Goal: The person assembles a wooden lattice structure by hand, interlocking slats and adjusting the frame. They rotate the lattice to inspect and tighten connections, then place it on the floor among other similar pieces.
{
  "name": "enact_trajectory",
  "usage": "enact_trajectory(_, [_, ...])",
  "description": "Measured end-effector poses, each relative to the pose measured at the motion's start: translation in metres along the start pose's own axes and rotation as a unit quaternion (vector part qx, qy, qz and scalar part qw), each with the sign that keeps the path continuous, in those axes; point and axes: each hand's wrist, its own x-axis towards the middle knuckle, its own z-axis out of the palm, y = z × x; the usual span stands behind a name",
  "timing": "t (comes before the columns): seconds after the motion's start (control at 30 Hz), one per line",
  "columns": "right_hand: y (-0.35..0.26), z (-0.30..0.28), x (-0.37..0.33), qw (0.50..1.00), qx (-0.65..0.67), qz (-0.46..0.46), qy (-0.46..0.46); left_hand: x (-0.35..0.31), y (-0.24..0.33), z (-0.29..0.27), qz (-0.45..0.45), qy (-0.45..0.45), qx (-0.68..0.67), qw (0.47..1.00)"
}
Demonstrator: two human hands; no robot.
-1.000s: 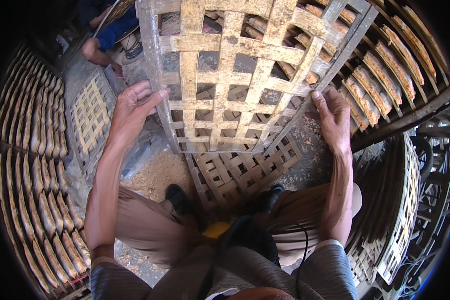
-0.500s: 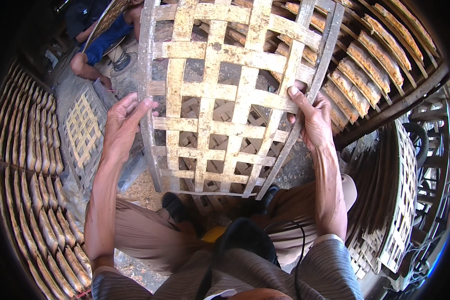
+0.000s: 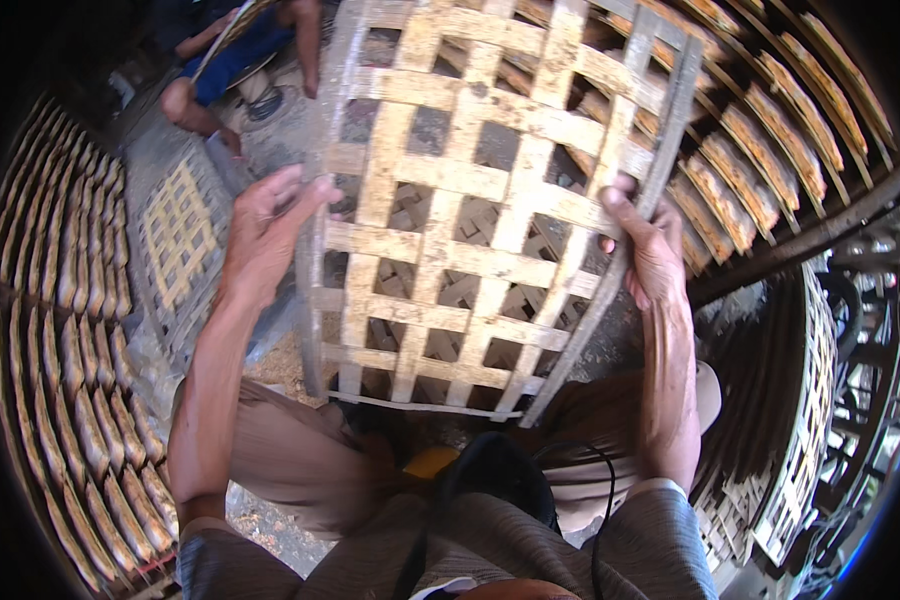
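A woven bamboo rack [image 3: 485, 182] with grey side rails is tilted up before me, over my knees. My right hand [image 3: 655, 245] grips its right rail, thumb on the near face and fingers behind. At the left rail, my left hand [image 3: 265, 235] has its thumb and a fingertip around the edge, while its other fingers stick out loosely; this hand is slightly blurred. Through the gaps in the weave, more lattice pieces show below, partly hidden.
Racks of long brownish slabs [image 3: 100, 420] stand along the left; more slabs [image 3: 760, 175] are stacked at upper right above a wooden beam [image 3: 800, 240]. Another lattice rack [image 3: 178, 235] lies on the left floor. Stacked racks [image 3: 800, 430] stand at right. Another person [image 3: 215, 85] sits at upper left.
The bamboo rack has shifted right and slightly toward me, with both hands moving along with it. The surroundings have tilted a little as the view turned.
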Motion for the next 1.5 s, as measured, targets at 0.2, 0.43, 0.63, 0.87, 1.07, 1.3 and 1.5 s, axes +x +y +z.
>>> enact_trajectory(0.2, [0.008, -0.008, 0.005, 0.998, 0.021, -0.014, 0.056, 0.002, -0.003, 0.001, 0.04, -0.027, -0.003, 0.999])
enact_trajectory(0.43, [-0.006, 0.017, -0.005, 0.989, -0.009, -0.078, 0.121, -0.004, 0.005, -0.007, -0.037, -0.057, -0.027, 0.997])
enact_trajectory(0.63, [0.0, 0.005, -0.003, 0.991, -0.016, -0.082, 0.104, -0.001, -0.001, -0.001, 0.047, -0.077, 0.009, 0.996])
enact_trajectory(0.87, [-0.009, 0.021, -0.009, 0.987, -0.018, -0.07, 0.146, 0.002, -0.001, -0.005, 0.029, -0.084, 0.036, 0.995])
enact_trajectory(1.07, [-0.014, 0.02, -0.014, 0.987, -0.052, -0.054, 0.14, 0.001, 0.001, -0.008, -0.01, -0.124, 0.134, 0.983])
enact_trajectory(1.3, [-0.004, 0.009, -0.009, 0.991, -0.03, -0.077, 0.104, 0.002, 0.003, -0.004, -0.015, -0.145, 0.236, 0.961])
enact_trajectory(1.5, [-0.003, 0.011, -0.011, 0.991, -0.019, -0.084, 0.099, 0.0, -0.015, -0.008, 0.005, -0.131, 0.171, 0.977])
